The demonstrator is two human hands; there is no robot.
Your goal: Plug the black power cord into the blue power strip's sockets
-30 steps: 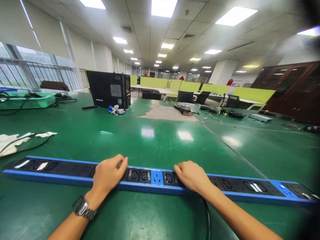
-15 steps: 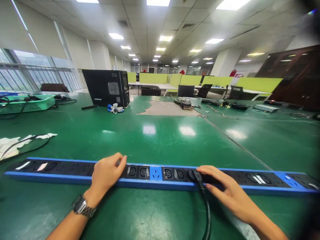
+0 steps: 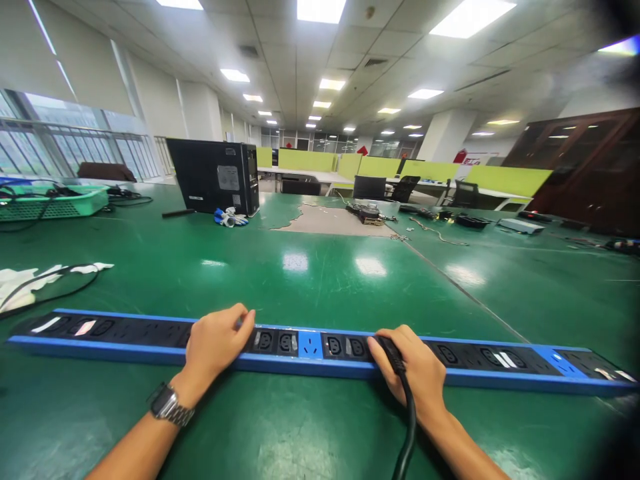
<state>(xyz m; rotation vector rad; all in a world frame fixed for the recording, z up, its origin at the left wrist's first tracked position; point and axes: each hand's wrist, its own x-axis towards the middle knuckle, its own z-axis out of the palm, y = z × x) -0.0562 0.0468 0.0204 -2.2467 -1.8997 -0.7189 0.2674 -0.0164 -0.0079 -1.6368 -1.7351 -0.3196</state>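
Note:
A long blue power strip point(image 3: 310, 365) with black socket panels lies across the green table point(image 3: 240, 280). My left hand point(image 3: 215, 343) is wrapped over the strip left of its middle, fingers closed on it, a watch point(image 3: 170, 404) on the wrist. Right of the middle, my right hand point(image 3: 413, 367) has its thumb and fingers around a black plug point(image 3: 391, 353) at the strip's sockets. A thick black cable point(image 3: 410, 420) runs from the plug down past the near edge of view. The plug's contact with the socket is hidden.
Farther back stand a black computer case point(image 3: 215, 177), with a glove point(image 3: 230, 217) beside it, and a green basket point(image 3: 70, 203) of cables at the left. White cloth point(image 3: 25, 283) lies at the left. Electronic parts point(image 3: 367, 212) sit toward the back right.
My right hand has moved left and closed around the plug; before, its thumb and fingers were apart beside it. My left hand has stayed on the strip.

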